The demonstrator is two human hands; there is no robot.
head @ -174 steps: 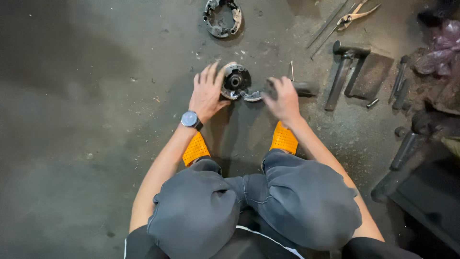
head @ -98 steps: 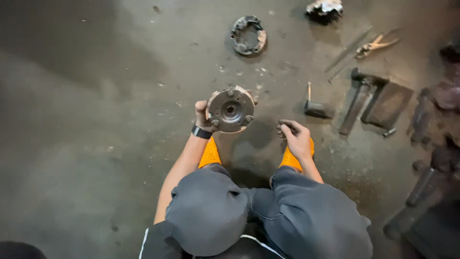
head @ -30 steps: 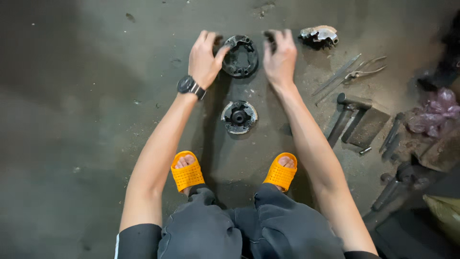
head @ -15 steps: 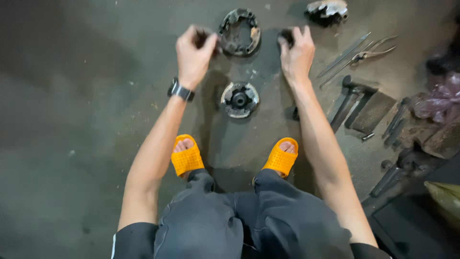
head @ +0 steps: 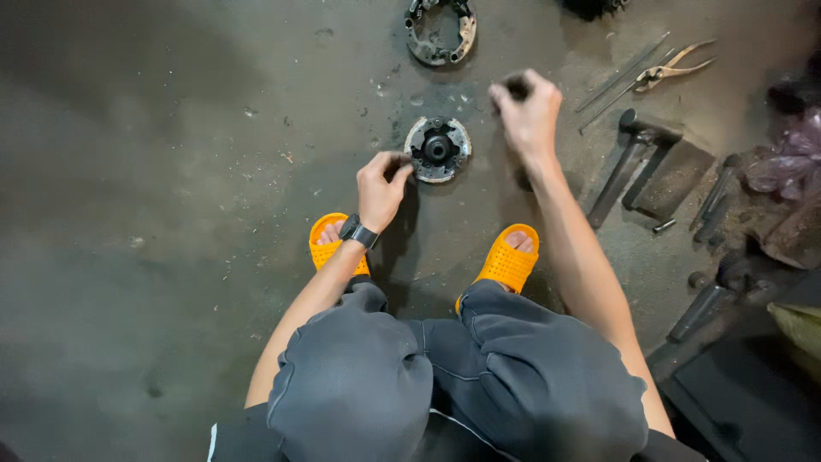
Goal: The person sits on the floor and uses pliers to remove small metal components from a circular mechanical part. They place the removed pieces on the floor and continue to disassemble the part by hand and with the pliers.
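Observation:
I squat on a dark concrete floor in orange slippers. A round metal hub [head: 438, 150] with a black centre lies on the floor in front of my feet. My left hand [head: 381, 186], a watch on its wrist, has its fingers curled at the hub's left rim; what they pinch is too small to tell. Raised to the right of the hub, my right hand [head: 528, 113] is closed on a small dark part. A ring-shaped brake shoe assembly [head: 440, 32] lies farther ahead, apart from both hands.
At the right lie pliers [head: 676, 67], thin rods [head: 623, 77], a hammer [head: 624, 162], a flat dark block [head: 676, 175] and several dark tools. A purple bag [head: 787, 158] sits at the right edge. Grit is scattered around the hub.
Both hands have drawn back from beside the brake shoe assembly toward me. The left hand dropped to the hub's left rim; the right hand stays raised and closed.

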